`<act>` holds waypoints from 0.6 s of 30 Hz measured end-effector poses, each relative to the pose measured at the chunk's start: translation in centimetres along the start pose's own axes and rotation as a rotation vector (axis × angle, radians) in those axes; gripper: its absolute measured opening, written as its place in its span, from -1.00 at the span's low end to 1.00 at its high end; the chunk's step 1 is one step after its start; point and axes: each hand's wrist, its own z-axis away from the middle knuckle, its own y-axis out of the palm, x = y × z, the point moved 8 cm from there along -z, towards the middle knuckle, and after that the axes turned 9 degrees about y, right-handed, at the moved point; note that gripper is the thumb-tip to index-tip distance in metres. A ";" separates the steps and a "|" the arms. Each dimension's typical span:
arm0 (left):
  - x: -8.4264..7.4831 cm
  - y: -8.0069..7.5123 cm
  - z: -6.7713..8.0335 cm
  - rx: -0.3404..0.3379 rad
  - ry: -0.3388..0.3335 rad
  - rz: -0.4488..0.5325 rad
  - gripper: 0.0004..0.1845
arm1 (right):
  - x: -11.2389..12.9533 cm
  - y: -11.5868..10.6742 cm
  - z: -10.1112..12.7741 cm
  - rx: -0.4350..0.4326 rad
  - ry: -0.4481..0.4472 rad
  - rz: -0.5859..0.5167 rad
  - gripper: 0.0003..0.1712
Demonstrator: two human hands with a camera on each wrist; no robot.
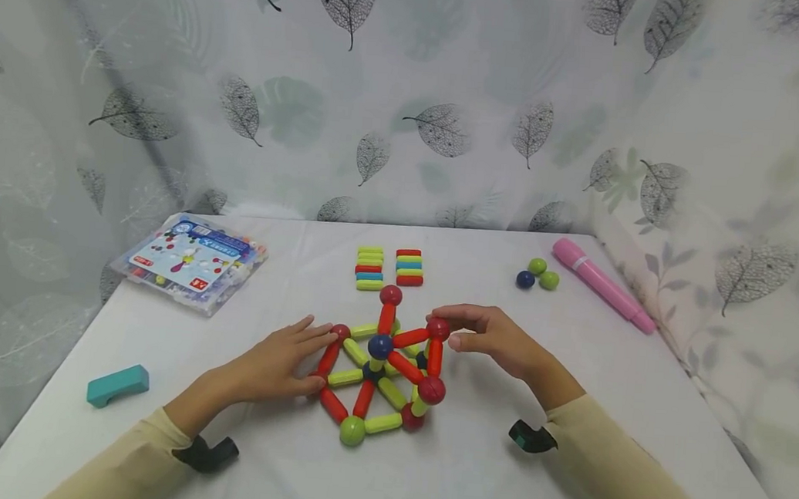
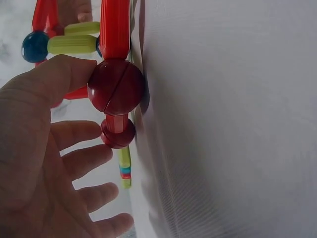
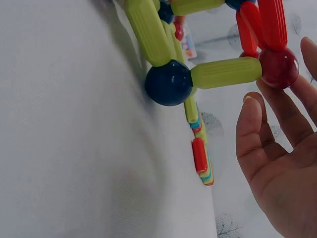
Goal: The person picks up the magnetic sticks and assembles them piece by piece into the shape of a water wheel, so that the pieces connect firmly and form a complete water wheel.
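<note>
A frame of red and yellow-green magnetic rods joined by red, blue and green balls (image 1: 381,364) stands mid-table on the white cloth. My left hand (image 1: 295,350) lies at its left side with fingers straight. The thumb (image 2: 59,79) touches a dark red ball (image 2: 116,91) at a lower corner. My right hand (image 1: 460,327) reaches in from the right, and its fingertips (image 3: 297,84) rest against a raised red ball (image 1: 438,329) (image 3: 278,67). The right thumb (image 3: 250,124) stays clear of that ball. A blue ball (image 3: 168,82) with a yellow-green rod joins the same corner.
Two stacks of spare rods (image 1: 369,268) (image 1: 409,267) lie behind the frame. Three loose balls (image 1: 538,275) and a pink pen (image 1: 602,284) sit at the right rear. A toy package (image 1: 190,262) is at the left rear, a teal block (image 1: 118,384) near the left edge.
</note>
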 end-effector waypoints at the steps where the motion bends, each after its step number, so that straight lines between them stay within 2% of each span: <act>1: 0.1 0.0 -0.1 0.000 0.001 0.003 -0.19 | 0.1 0.1 0.1 -0.001 -0.008 -0.005 -0.41; 4: 0.3 0.0 -0.2 0.008 0.003 0.010 -0.19 | -0.2 -0.4 0.4 -0.040 -0.004 -0.019 -0.36; 6: 0.4 0.0 -0.3 0.011 0.010 0.016 -0.20 | -0.6 -1.7 0.6 -0.111 -0.017 -0.032 -0.36; 9: 0.4 0.0 -0.4 0.016 0.018 0.023 -0.20 | -1.8 -6.2 1.2 -0.321 -0.028 -0.184 -0.42; 11: 0.4 0.1 -0.5 0.020 0.016 0.032 -0.21 | -3.2 -10.2 1.8 -0.487 -0.032 -0.333 -0.51; 13: 0.4 0.1 -0.5 0.021 0.011 0.043 -0.21 | -5.0 -14.0 2.7 -0.627 -0.001 -0.499 -0.49; 15: 0.6 0.3 -0.4 0.023 0.004 0.047 -0.21 | -6.4 -16.5 3.7 -0.715 0.060 -0.597 -0.43; 18: 0.6 0.2 -0.2 0.020 0.003 0.045 -0.21 | -7.6 -17.9 4.8 -0.754 0.145 -0.654 -0.42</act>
